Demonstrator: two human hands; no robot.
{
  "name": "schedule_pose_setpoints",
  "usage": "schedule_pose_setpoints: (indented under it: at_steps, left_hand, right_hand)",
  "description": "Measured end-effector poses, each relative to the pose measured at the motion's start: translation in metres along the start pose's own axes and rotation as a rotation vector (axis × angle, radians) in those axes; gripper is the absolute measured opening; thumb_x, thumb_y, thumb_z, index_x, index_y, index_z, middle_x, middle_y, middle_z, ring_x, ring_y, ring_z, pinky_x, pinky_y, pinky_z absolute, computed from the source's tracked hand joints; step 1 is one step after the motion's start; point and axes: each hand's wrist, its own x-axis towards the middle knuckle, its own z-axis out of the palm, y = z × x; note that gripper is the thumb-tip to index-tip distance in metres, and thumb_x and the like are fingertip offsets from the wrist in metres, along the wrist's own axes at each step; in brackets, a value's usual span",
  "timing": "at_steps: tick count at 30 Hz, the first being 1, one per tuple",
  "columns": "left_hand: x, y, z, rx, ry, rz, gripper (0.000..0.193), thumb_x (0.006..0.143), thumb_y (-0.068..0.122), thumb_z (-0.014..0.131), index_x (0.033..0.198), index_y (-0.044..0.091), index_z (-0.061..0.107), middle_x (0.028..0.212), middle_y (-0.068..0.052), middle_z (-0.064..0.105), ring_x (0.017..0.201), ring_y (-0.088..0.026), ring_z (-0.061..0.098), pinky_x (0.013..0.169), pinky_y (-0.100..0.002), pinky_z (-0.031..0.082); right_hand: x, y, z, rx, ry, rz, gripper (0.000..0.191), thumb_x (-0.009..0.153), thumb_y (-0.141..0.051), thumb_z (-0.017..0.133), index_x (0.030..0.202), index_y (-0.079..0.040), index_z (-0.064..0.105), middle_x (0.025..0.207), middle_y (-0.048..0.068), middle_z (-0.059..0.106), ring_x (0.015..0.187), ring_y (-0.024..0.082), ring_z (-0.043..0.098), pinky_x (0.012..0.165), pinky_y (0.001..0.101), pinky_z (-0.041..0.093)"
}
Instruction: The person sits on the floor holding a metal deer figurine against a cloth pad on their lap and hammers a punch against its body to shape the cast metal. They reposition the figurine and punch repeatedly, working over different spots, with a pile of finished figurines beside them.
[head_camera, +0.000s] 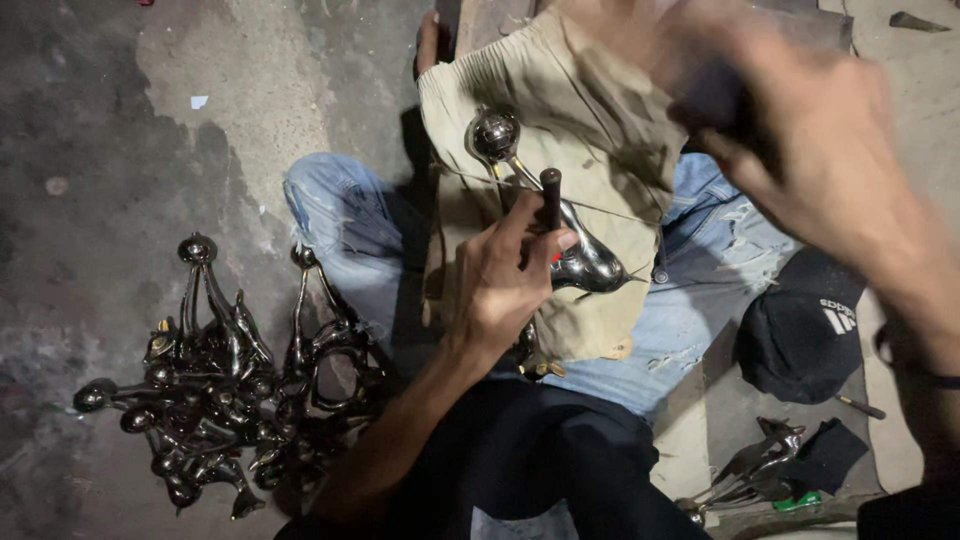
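Note:
My left hand grips a shiny curved metal piece with a ball end, together with a short dark rod, pressing it onto a beige cloth spread over my lap. My right hand is raised at the upper right, blurred by motion. It seems closed on a dark object, but the blur hides what it is. My legs in light blue jeans lie under the cloth.
A heap of several dark shiny metal pieces lies on the concrete floor at the left. A black cap sits at the right. More metal pieces and a dark rag lie at the lower right.

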Motion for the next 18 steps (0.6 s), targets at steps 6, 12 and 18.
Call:
schedule_pose_setpoints:
  at_steps: [6, 12, 18]
  left_hand:
    - [0.001, 0.002, -0.001, 0.029, -0.036, -0.037, 0.023, 0.097, 0.019, 0.071, 0.114, 0.005, 0.062, 0.088, -0.012, 0.076, 0.072, -0.023, 0.078, 0.055, -0.036, 0.057]
    - [0.017, -0.004, -0.001, 0.018, -0.114, -0.055, 0.016, 0.097, 0.014, 0.068, 0.109, 0.006, 0.062, 0.087, -0.010, 0.077, 0.071, -0.022, 0.078, 0.061, -0.036, 0.057]
    - [0.024, -0.014, 0.000, -0.006, -0.153, 0.056, 0.020, 0.095, 0.009, 0.064, 0.115, 0.008, 0.061, 0.090, -0.008, 0.079, 0.077, -0.022, 0.079, 0.065, -0.035, 0.059]
  right_hand:
    - [0.005, 0.023, 0.012, -0.129, -0.286, 0.049, 0.071, 0.082, -0.014, 0.075, 0.148, -0.027, 0.052, 0.093, 0.009, 0.072, 0.062, 0.020, 0.068, 0.059, 0.0342, 0.055]
    - [0.013, 0.026, 0.021, -0.254, -0.672, 0.141, 0.071, 0.098, -0.023, 0.065, 0.160, -0.039, 0.034, 0.080, 0.001, 0.071, 0.057, 0.015, 0.065, 0.053, 0.0301, 0.053]
    - [0.000, 0.036, 0.013, -0.329, -0.484, 0.067, 0.076, 0.085, -0.024, 0.070, 0.155, -0.037, 0.044, 0.080, 0.003, 0.074, 0.059, 0.017, 0.069, 0.054, 0.0301, 0.052]
